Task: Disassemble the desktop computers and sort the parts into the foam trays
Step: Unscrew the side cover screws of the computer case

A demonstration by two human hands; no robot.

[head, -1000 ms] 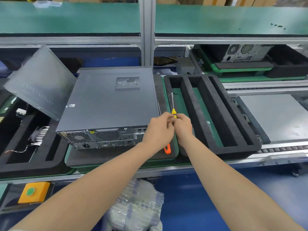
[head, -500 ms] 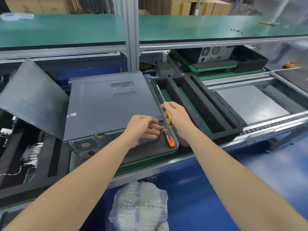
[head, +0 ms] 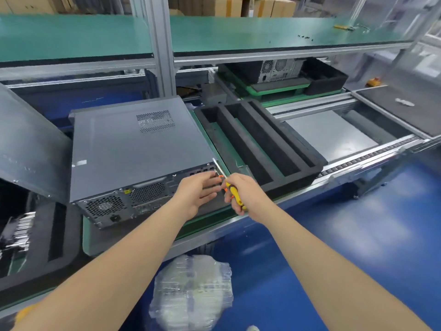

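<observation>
**Containers**
- Black foam tray point(head: 290, 183), right of the desktop computer point(head: 133, 149): long parallel slots run away from us, with green floor showing in them.
- Left foam tray point(head: 70, 235), partly out of view: we see a finned metal part point(head: 20, 225) in it near its left edge.
- Green-rimmed pad point(head: 107, 240): it carries the desktop computer, which lies on its side with the rear panel toward us and the vent grille on top.
- Far tray point(head: 281, 90), under the green shelf point(head: 71, 34): it holds a second computer point(head: 278, 69), with a black foam block point(head: 327, 78) just beside it.

**Hands**
- Right hand point(head: 247, 195): the fingers are curled round the yellow handle of a screwdriver point(head: 235, 194). The shaft slants up and left, and its tip is at the computer's rear right corner.
- Left hand point(head: 198, 192): the fingers are straight and spread, at the rear panel just beside the right hand. We cannot tell whether they touch the panel.
- Orange piece point(head: 220, 177): it shows between the hands and is mostly hidden by them.

**Surroundings**
- Grey side panel point(head: 28, 149): it is tilted at the left and covers part of the left foam tray.
- Aluminium post point(head: 162, 56): it stands upright behind the computer.
- Plastic-wrapped bundle point(head: 193, 292): it sits on the blue floor point(head: 358, 235) below the bench edge, between our forearms.
</observation>
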